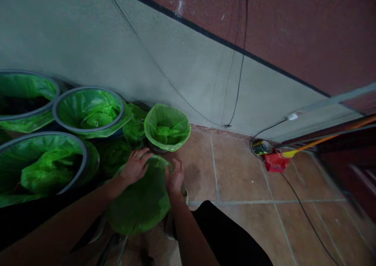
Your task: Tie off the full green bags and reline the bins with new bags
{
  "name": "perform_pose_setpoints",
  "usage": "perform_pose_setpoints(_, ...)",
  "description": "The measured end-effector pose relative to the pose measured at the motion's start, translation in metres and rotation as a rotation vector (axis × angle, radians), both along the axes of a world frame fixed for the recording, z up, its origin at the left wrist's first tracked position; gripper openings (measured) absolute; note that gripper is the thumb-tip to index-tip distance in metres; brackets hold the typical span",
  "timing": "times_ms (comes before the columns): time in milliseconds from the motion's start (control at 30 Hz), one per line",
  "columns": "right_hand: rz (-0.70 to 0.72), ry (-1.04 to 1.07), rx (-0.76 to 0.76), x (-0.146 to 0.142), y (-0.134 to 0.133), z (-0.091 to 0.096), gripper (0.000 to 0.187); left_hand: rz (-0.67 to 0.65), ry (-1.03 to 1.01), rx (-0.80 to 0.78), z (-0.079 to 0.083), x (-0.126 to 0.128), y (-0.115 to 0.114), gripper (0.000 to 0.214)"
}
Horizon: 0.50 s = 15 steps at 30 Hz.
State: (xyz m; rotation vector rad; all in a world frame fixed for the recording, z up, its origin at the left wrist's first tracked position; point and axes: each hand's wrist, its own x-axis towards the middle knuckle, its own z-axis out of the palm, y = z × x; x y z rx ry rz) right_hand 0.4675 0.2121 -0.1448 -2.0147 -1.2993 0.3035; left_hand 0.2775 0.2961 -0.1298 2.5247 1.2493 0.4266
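Note:
Between my knees stands a bin lined with a thin green plastic bag, and this bin liner drapes over the rim. My left hand is at the far left part of the rim, its fingers bent over the liner's edge. On the right side of the rim, my right hand has its fingers curled around the same liner. Just beyond my hands is a smaller green-lined bin with a crumpled bag inside, close to the wall. The inside of the bin I hold is dim.
Large grey-rimmed bins with green liners crowd the left: a front one, a middle one and a back one. A red dustpan with a yellow-orange handle lies right. Black cables cross the tiled floor and wall.

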Motion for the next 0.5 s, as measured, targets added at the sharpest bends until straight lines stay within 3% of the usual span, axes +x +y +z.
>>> perform_pose_setpoints(67, -0.200, 0.114, -0.054, 0.001, -0.005, 0.004, 0.031, 0.002, -0.028, 0.000, 0.008, 0.009, 0.002, 0.045)
perform_pose_setpoints(133, -0.291, 0.196, -0.123, 0.004, -0.014, 0.004, 0.028, -0.031, -0.023, -0.020, 0.012, 0.019, 0.006, 0.041)
perform_pose_setpoints(333, -0.267, 0.315, -0.164, 0.006, -0.036, -0.002, 0.017, -0.040, 0.064, -0.120, 0.005, 0.033, 0.020, 0.020)
perform_pose_setpoints(500, -0.253, 0.300, -0.084, 0.002, -0.030, 0.002, 0.017, -0.046, -0.016, -0.144, 0.002, 0.030, 0.025, 0.025)
